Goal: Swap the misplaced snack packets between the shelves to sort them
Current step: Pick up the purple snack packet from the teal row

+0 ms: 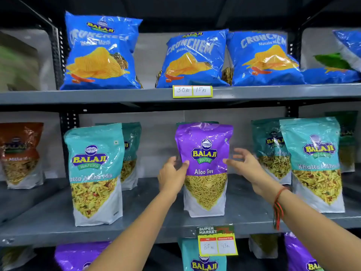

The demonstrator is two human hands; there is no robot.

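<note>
1. On the middle shelf (48,218), the far-left teal Khatta Mitha Mix pouch (95,173) stands upright with its label facing out, matching the other teal pouches along this row.
2. The left hand (172,177) is closed on the left edge of the purple Aloo Sev pouch (205,169), thumb across the front at about mid-height; the other fingers are hidden behind the pack.
3. That purple pouch stands upright at the centre of the middle shelf, its base resting on the shelf, long axis vertical, sealed top up and printed face toward the camera. Among teal packs it looks like the misplaced one.
4. The right hand (244,163) is spread open just beside the pouch's right edge, thumb near or barely touching it; I cannot tell if it has contact.
5. Judged step: taking hold of the stray purple pack. The next move calls for closing the right hand and lifting the pouch clear without knocking its neighbours.
6. On the bottom shelf, a teal pouch (203,261) sits between purple pouches (78,255), likely its swap partner.
</note>
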